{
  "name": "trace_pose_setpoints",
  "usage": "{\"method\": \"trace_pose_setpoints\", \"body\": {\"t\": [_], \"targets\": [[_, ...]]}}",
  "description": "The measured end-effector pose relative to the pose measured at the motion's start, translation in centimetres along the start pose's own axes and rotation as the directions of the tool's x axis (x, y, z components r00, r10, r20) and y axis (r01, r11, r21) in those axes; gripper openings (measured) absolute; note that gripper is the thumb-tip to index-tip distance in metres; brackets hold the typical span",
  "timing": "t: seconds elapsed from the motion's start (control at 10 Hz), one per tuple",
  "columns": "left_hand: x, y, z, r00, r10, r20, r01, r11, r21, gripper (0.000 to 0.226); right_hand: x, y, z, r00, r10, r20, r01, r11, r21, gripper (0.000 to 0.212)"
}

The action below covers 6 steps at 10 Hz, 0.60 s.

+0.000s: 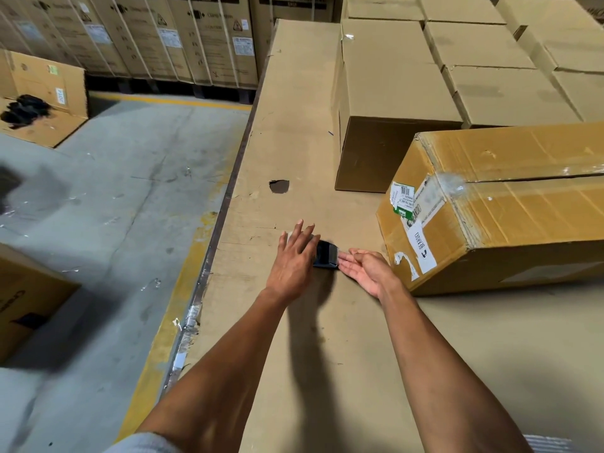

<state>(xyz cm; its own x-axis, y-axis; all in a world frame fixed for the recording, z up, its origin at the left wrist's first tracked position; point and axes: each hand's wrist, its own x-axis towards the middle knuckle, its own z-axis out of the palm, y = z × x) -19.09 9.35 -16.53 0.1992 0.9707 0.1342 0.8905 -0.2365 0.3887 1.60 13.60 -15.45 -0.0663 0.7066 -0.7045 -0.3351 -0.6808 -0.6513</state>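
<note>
In the head view, my left hand (292, 258), fingers straight and released, covers the left edge of a small black device (326, 255) on the cardboard-topped desk (294, 338). My right hand (367, 269), fingers likewise released, touches its right side, near a taped carton (510, 210).

Count by kind

Two grips, the left grip (291, 259) and right grip (369, 273); one black device (325, 255) between them; one taped carton (510, 207) just right of the right grip; one hole (279, 186) beyond the left grip

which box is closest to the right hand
The darker taped box with white labels, just beside the right hand; the plain paler boxes stand farther back.
</note>
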Motion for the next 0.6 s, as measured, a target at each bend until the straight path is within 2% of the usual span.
{"method": "trace_pose_setpoints", "body": {"t": [0.1, 0.2, 0.3, 0.4, 0.5, 0.6], "targets": [[-0.5, 0.0, -0.5, 1.0, -0.01, 0.02, 0.007, 0.992, 0.129, 0.069, 0.7, 0.9, 1.3, 0.999, -0.033, -0.011, 0.031, 0.987, -0.158, 0.042], [-1.1, -0.3, -0.6, 1.0, -0.001, -0.012, 0.002, 0.988, 0.153, 0.06, 0.8, 0.9, 1.9, 0.992, -0.118, -0.045, 0.093, 0.922, -0.375, 0.043], [-1.8, -0.2, -1.0, 0.999, -0.007, -0.039, 0.014, 0.985, 0.173, 0.07, 0.4, 0.0, 1.1, 0.97, -0.225, -0.093, 0.148, 0.848, -0.509, 0.041], [-2.0, 0.7, -1.5, 0.997, -0.007, -0.077, 0.02, 0.985, 0.173, 0.063, -1.6, -1.5, 1.0, 0.944, -0.317, -0.091, 0.213, 0.798, -0.563, 0.044], [-1.9, 2.8, -2.4, 0.985, 0.028, -0.172, -0.006, 0.992, 0.128, 0.059, -5.2, -3.2, 0.9, 0.871, -0.483, -0.092, 0.295, 0.661, -0.69, 0.039], [-0.7, 6.2, -3.8, 0.966, 0.095, -0.24, -0.082, 0.995, 0.064, 0.048, -8.5, -5.0, 1.3, 0.78, -0.626, -0.017, 0.387, 0.504, -0.772, 0.04]]}}
